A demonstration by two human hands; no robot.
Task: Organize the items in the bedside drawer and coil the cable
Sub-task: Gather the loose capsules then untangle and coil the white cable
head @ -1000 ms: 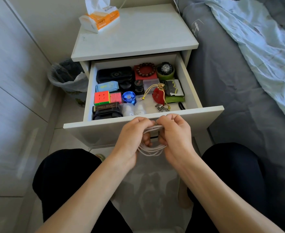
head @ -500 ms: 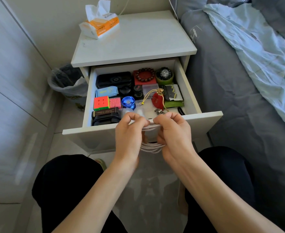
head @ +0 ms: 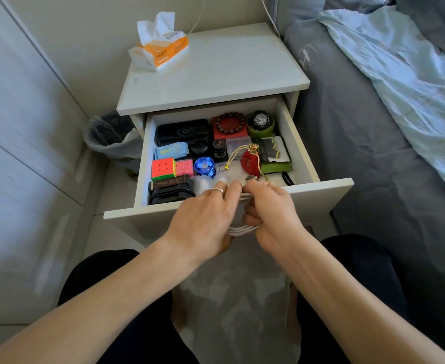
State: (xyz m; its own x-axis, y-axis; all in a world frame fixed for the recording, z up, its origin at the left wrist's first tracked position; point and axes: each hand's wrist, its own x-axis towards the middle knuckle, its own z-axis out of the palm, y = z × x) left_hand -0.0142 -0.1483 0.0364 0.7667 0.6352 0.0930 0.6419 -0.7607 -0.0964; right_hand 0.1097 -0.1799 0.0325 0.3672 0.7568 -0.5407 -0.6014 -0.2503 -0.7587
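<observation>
The thin white coiled cable hangs between both hands, just over the near front edge of the open white bedside drawer. The left hand and right hand are each clenched on the loops. It looks light, limp and springy (loops may slip apart), so pinching all strands together at the top should keep the coil tidy.

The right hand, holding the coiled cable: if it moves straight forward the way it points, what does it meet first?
Probably the red pouch in the drawer. The right hand holds the white cable with the left hand, already above the front edge. Depth is unclear.
</observation>
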